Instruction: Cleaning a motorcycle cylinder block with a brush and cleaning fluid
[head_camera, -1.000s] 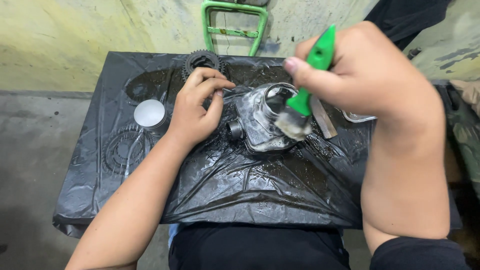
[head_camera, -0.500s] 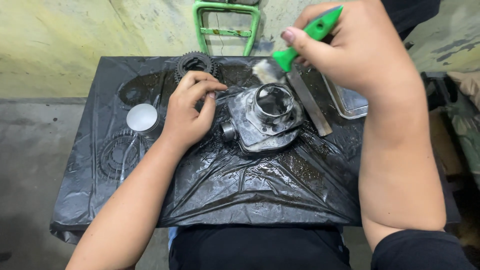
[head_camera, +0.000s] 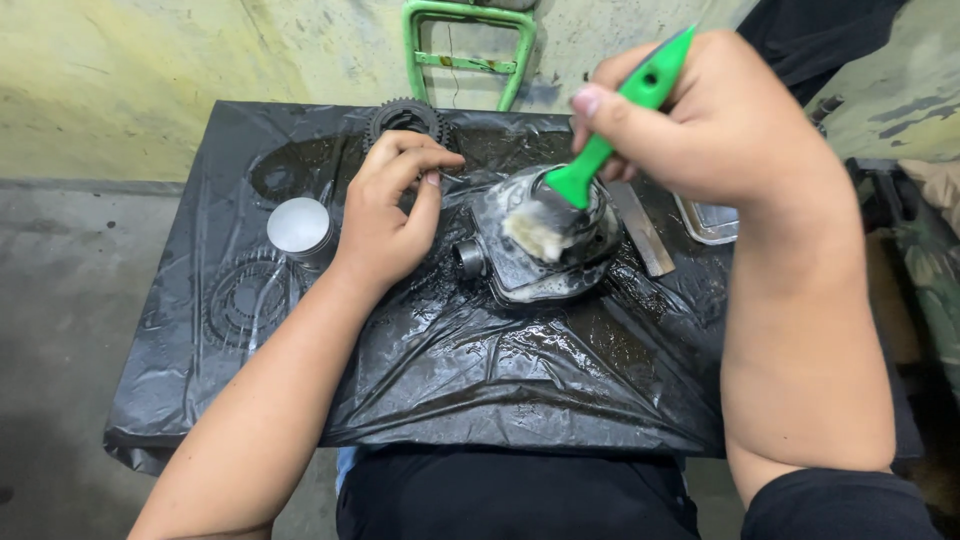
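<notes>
A wet metal engine cylinder (head_camera: 520, 262) lies on a table covered in black plastic sheet (head_camera: 470, 350). My right hand (head_camera: 720, 120) grips a green-handled paintbrush (head_camera: 590, 165), its pale bristles pressed on the cylinder's top face. Left of the cylinder, my left hand (head_camera: 390, 215) rests on the sheet with fingers curled, its fingertips at the cylinder's left edge; whether it steadies the part is unclear.
A silver piston (head_camera: 300, 228) stands left of my left hand. A toothed gear (head_camera: 403, 115) lies at the back, another gear (head_camera: 240, 295) under the sheet at left. A flat metal bar (head_camera: 640, 228) and a metal tray (head_camera: 708, 222) sit right of the cylinder. A green frame (head_camera: 465, 40) leans behind.
My right hand lifted the brush away toward the back right, then brought it down again onto the cylinder's top. The left hand has stayed beside the cylinder.
</notes>
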